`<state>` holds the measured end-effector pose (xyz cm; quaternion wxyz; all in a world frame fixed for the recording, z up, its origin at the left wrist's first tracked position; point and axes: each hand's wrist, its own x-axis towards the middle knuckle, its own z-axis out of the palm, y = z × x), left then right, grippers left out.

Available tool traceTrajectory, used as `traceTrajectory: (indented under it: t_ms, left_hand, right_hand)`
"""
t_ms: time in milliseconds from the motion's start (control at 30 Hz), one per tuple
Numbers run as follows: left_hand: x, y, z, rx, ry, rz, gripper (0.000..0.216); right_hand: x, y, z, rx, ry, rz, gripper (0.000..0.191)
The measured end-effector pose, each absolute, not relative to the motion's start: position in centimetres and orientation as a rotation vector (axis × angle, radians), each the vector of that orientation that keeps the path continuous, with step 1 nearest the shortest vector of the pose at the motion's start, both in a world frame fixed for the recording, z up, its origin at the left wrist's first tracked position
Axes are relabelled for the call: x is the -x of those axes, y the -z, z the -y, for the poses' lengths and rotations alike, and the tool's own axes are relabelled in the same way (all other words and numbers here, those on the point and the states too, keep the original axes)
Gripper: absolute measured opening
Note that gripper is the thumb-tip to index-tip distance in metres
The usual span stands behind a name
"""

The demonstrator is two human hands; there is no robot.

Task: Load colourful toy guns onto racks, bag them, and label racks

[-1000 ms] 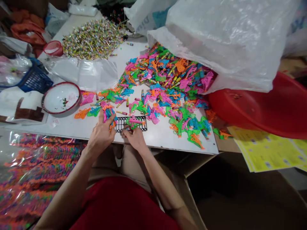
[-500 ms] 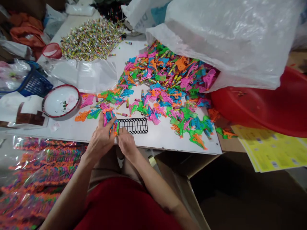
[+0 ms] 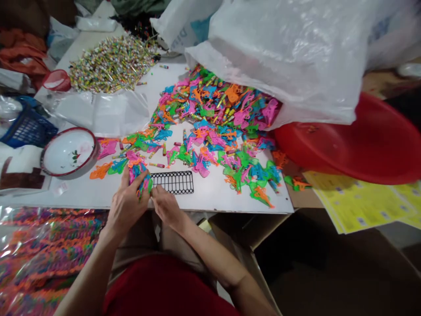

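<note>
Worktop (image 3: 210, 197), near edge. The work in hand looked like stacking flat plastic toy pieces into one bundle.

Judgement: best done with the pieces all facing one way, edges squared against the palm, and the grip firm enough that none fans out. Slippery, thin parts; the bundle would splay easily.

Left hand (image 3: 126, 206): fingers curled close around the bundle of toy pieces (image 3: 140, 175), thumb across the top. The bundle stood at the hand's 1 o'clock, just above the worktop.

Right hand (image 3: 166, 207): fingers drawn together, tips against the bundle's near end at 10 o'clock. Could not tell whether they pinched a piece.

Black grid tray (image 3: 173, 182) lay flat at the right hand's 1 o'clock, just beside it. Loose toy heap (image 3: 213, 118) spread beyond, 12 to 2 o'clock. White bowl (image 3: 62, 151) at the left hand's 10 o'clock.
</note>
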<state>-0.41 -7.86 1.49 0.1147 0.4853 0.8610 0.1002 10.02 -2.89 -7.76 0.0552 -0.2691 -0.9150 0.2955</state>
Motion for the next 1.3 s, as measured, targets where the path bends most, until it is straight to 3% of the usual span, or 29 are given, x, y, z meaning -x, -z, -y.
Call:
traceTrajectory:
  t_ms: [133, 300, 567, 733, 867, 1033, 1133, 1300]
  left_hand:
    - [1.7, -0.9, 8.4, -1.542, -0.293, -2.451, 0.050]
    - [2.6, -0.5, 9.1, -1.595, -0.262, -2.404, 0.052]
    - [2.3, -0.5, 10.0, -1.602, -0.268, -2.386, 0.054]
    - [2.1, -0.9, 9.4, -1.538, -0.300, -2.403, 0.053]
    - [2.2, -1.2, 9.1, -1.507, -0.320, -2.399, 0.056]
    - [2.1, -1.4, 8.9, -1.518, -0.287, -2.412, 0.057]
    - [1.9, -1.4, 8.9, -1.523, -0.271, -2.427, 0.056]
    - [1.9, -1.3, 9.1, -1.550, -0.304, -2.421, 0.056]
  right_hand:
    - [-12.9, 6.6, -4.4, 0.581, -1.072, 2.701, 0.024]
    - [-13.1, 2.9, -15.4, 1.073, -0.431, 2.751, 0.037]
    - [-6.8, 3.3, -22.0, 0.791, 0.012, 3.229, 0.029]
    - [-9.8, 1.8, -23.3, 0.598, 0.090, 3.091, 0.027]
    - [-13.7, 1.7, -19.0, 0.854, -0.264, 2.572, 0.017]
    - [-11.8, 6.5, -6.2, 0.839, -1.462, 1.833, 0.011]
    - [-8.7, 9.0, -1.9, 0.872, -1.589, 1.788, 0.012]
    - [-7.7, 9.3, -2.3, 0.878, -1.574, 1.946, 0.014]
